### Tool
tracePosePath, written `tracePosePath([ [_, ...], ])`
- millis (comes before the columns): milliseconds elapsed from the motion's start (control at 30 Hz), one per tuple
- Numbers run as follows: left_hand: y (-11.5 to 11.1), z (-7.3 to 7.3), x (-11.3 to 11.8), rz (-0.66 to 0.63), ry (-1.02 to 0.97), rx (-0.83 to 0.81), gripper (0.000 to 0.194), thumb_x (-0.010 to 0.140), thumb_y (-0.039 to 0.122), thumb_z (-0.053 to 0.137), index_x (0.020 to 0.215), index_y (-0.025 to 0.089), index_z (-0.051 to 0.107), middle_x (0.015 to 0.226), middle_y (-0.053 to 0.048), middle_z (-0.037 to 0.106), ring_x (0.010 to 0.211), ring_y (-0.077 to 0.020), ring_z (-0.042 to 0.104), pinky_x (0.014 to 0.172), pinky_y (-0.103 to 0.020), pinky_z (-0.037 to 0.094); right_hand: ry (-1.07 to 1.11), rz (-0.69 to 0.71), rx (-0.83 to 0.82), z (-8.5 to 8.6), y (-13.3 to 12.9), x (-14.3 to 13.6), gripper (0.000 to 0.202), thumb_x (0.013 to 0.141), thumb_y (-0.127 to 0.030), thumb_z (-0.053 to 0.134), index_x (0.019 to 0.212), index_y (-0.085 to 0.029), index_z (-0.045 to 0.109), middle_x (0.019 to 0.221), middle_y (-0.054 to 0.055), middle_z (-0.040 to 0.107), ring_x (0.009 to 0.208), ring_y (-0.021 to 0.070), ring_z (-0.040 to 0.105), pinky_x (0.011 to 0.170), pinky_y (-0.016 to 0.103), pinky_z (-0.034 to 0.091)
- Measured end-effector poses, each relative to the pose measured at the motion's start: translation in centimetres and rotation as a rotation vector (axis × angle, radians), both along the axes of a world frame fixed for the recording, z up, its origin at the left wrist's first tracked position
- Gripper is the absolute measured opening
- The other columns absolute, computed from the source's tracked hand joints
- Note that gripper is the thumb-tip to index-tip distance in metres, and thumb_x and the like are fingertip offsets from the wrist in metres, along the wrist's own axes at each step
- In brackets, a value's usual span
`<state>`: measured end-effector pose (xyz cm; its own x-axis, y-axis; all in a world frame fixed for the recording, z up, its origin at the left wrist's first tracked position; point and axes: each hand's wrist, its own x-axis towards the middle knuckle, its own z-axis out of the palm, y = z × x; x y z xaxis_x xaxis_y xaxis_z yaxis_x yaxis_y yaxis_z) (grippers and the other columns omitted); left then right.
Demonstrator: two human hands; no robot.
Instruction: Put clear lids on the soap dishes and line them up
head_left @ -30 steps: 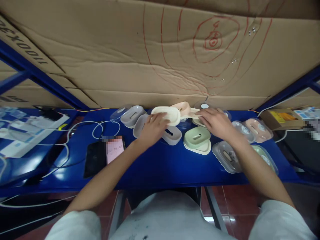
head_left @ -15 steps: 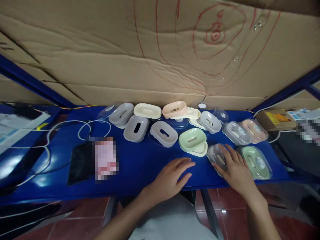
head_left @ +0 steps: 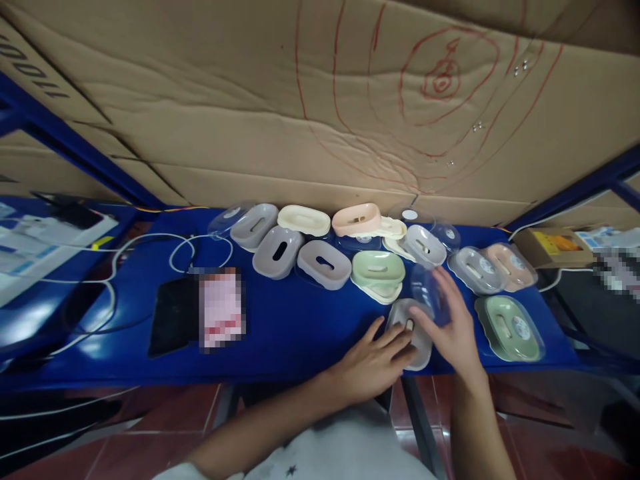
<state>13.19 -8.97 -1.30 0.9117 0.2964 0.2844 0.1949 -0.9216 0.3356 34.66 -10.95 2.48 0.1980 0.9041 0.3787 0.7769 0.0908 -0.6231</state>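
A grey oval soap dish (head_left: pixel 423 350) lies near the front edge of the blue table. My left hand (head_left: pixel 377 360) rests on its left part, fingers spread over the dish. Raised just behind it is a clear lid (head_left: pixel 426 293), which my right hand (head_left: pixel 455 327) grips between thumb and fingers. A light green dish (head_left: pixel 379 268) sits behind my left hand, on a cream piece. To the right of my right hand is a green dish (head_left: pixel 510 327) under a clear cover.
Several grey, cream and peach dishes line the back, including a peach one (head_left: pixel 357 219). A black pouch (head_left: pixel 173 317) and white cables (head_left: pixel 115 250) lie left. A cardboard box (head_left: pixel 553 248) stands at the right.
The grey dish has moved left and its clear lid has come off in my right hand. My left hand has moved right onto the dish. The view has shifted slightly.
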Motion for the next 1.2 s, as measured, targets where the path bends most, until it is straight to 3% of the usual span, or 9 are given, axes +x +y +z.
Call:
tracePosePath([
  [100,-0.2,0.1,-0.9,0.046,0.035,0.01,0.046,0.096,0.05,0.077,0.128,0.018,0.066,0.158,-0.016,0.056,0.15,-0.0356,0.048,0.126,-0.058,0.036,-0.389,0.309,-0.012,2.2,4.7,-0.5,0.056,0.104,-0.042,0.065,0.158,-0.035,0.051,0.171,0.01,0.044,0.162,0.0347,0.033,0.13,0.068,0.024],
  [233,-0.8,0.7,-3.2,0.169,-0.012,-0.098,0.022,0.103,0.032,0.069,0.12,0.019,0.064,0.156,-0.014,0.059,0.149,-0.0317,0.051,0.125,-0.054,0.036,-0.499,0.378,0.091,3.8,7.6,-1.7,0.044,0.108,-0.027,0.057,0.152,-0.03,0.057,0.166,0.011,0.05,0.158,0.0322,0.04,0.127,0.062,0.031],
  [367,-0.7,1.6,-5.8,0.296,-0.129,-0.358,0.015,0.106,0.019,0.06,0.12,0.023,0.058,0.148,-0.008,0.067,0.146,-0.0261,0.056,0.125,-0.053,0.036,-0.298,0.426,0.26,2.2,3.2,-3.2,0.036,0.103,-0.017,0.062,0.137,-0.026,0.066,0.13,0.009,0.075,0.126,0.0256,0.067,0.108,0.047,0.052],
  [500,0.8,2.6,-7.3,0.36,-0.21,-0.463,0.019,0.105,0.016,0.056,0.122,0.024,0.056,0.135,-0.008,0.073,0.132,-0.0262,0.066,0.117,-0.052,0.044,-0.231,0.29,0.44,-2.2,-3.0,-5.6,0.026,0.099,-0.018,0.066,0.124,-0.025,0.07,0.107,0.007,0.074,0.112,0.0256,0.069,0.097,0.045,0.055],
  [667,4.3,4.6,-8.1,0.309,-0.262,-0.393,0.018,0.107,0.019,0.054,0.124,0.023,0.057,0.127,-0.009,0.073,0.122,-0.0248,0.068,0.113,-0.049,0.048,-0.512,0.268,0.187,-5.6,-5.3,-7.6,0.037,0.104,-0.025,0.062,0.141,-0.022,0.064,0.143,0.015,0.068,0.137,0.0301,0.059,0.116,0.053,0.044],
  [800,7.4,7.5,-9.0,0.198,-0.248,-0.272,0.015,0.107,0.018,0.052,0.119,0.022,0.061,0.119,-0.008,0.072,0.122,-0.0242,0.066,0.118,-0.049,0.046,-0.593,0.44,0.072,-5.4,-4.8,-7.2,0.049,0.106,-0.038,0.062,0.152,-0.023,0.057,0.158,0.013,0.059,0.149,0.0298,0.05,0.122,0.054,0.04],
  [933,10.9,9.8,-10.1,0.19,-0.275,-0.224,0.017,0.108,0.021,0.053,0.122,0.021,0.061,0.122,-0.009,0.071,0.122,-0.0229,0.065,0.109,-0.041,0.054,-0.626,0.616,-0.038,-4.8,-4.5,-6.6,0.075,0.1,-0.056,0.067,0.162,-0.02,0.046,0.167,0.013,0.05,0.155,0.0301,0.043,0.127,0.055,0.037],
  [1067,16.3,9.6,-10.2,0.309,-0.272,-0.075,0.021,0.107,0.025,0.05,0.122,0.021,0.064,0.127,-0.01,0.07,0.13,-0.0244,0.063,0.122,-0.049,0.043,-0.617,0.65,-0.001,-4.8,-5.1,-6.7,0.057,0.1,-0.031,0.069,0.156,-0.024,0.056,0.163,0.012,0.054,0.146,0.0293,0.054,0.119,0.051,0.045],
  [1200,20.7,7.5,-10.7,0.44,-0.137,-0.032,0.031,0.107,0.025,0.044,0.128,0.02,0.066,0.149,-0.013,0.062,0.148,-0.0278,0.052,0.132,-0.057,0.026,-0.574,0.636,0.238,-3.8,-5.2,-6.3,0.044,0.101,-0.012,0.057,0.142,-0.025,0.067,0.128,0.007,0.078,0.117,0.0225,0.07,0.099,0.038,0.055],
])
